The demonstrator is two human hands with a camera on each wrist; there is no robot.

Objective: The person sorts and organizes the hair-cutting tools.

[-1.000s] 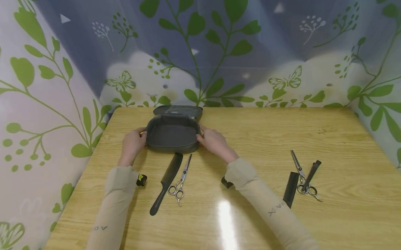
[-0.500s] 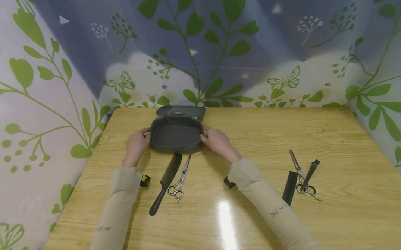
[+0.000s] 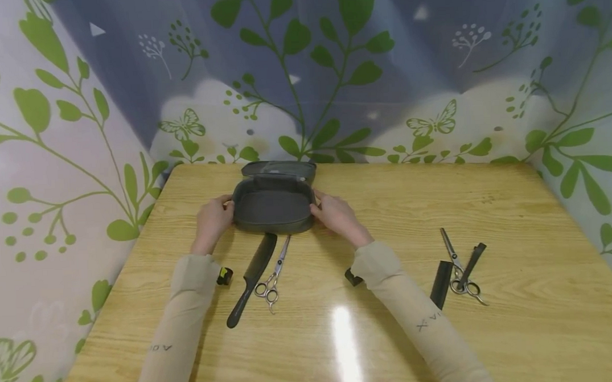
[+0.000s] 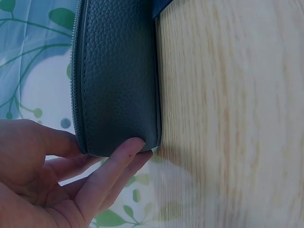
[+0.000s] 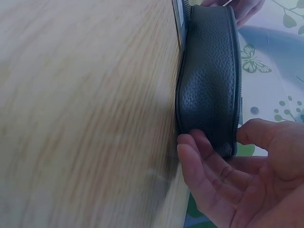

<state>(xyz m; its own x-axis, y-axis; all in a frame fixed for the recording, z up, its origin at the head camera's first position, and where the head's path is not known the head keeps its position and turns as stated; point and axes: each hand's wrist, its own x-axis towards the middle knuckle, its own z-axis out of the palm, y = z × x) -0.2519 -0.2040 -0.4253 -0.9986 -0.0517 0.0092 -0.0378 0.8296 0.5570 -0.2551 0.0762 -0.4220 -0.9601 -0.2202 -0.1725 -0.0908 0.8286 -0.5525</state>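
Observation:
A dark grey, pebbled-leather zip case [image 3: 273, 206] stands near the back of the table, its lid [image 3: 279, 169] folded back behind it and its inside bare. My left hand [image 3: 213, 220] holds the left end, thumb by the zip edge and fingers against the side wall [image 4: 118, 80]. At the opposite end my right hand [image 3: 338, 213] grips the case the same way, with fingertips [image 5: 187, 145] low on the wall. Just in front of the case lie a black handled comb [image 3: 253, 279] and silver scissors [image 3: 275, 278], side by side.
Farther right on the wooden table [image 3: 395, 346] lie a second pair of scissors [image 3: 452, 250], a black hair clip [image 3: 473, 265] across its handles, and a smaller black comb [image 3: 442, 285]. A leaf-patterned curtain [image 3: 302, 100] hangs behind the table's back edge.
Both hands have shifted the zip case a little to the right along the table. The combs, scissors and clip have stayed where they were.

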